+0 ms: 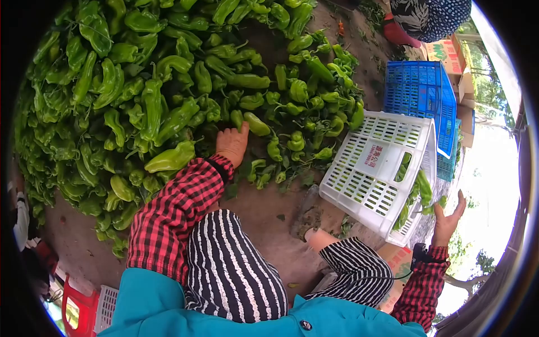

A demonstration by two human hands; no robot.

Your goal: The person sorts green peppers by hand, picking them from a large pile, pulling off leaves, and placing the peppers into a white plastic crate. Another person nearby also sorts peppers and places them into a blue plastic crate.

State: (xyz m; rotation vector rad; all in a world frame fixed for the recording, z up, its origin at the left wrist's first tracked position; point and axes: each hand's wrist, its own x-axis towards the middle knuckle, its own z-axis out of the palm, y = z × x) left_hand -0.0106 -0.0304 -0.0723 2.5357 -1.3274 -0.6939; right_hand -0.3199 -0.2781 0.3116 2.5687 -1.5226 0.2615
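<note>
Closest in, striped trousers (233,269) and a teal garment (224,323) fill the foreground, the person sitting low with knees apart over the bare ground (281,219). Down at the near left corner, a red chair (78,306) edges into view.

And there goes the left arm in its checked sleeve (168,210), stretched out over the ground! The left hand (231,147) has its fingertips right at a green pepper (237,118), a paler pepper (257,124) lying just beside the thumb; whether that grip is closed on either, one cannot tell.

Out wide, the right hand (446,223) is up at the open edge of the white crate (373,160), its grip loose, thumb and fingers spread, just beside the peppers in the crate (423,190).

Further on, what a heap: the pile of peppers (151,106) covers the ground's left side to the far edge, thinning towards the crate. Beyond the white crate's far corner stands a blue crate (410,87), cardboard boxes (451,50) behind it, and another person (429,19) in patterned clothes at the far right.
</note>
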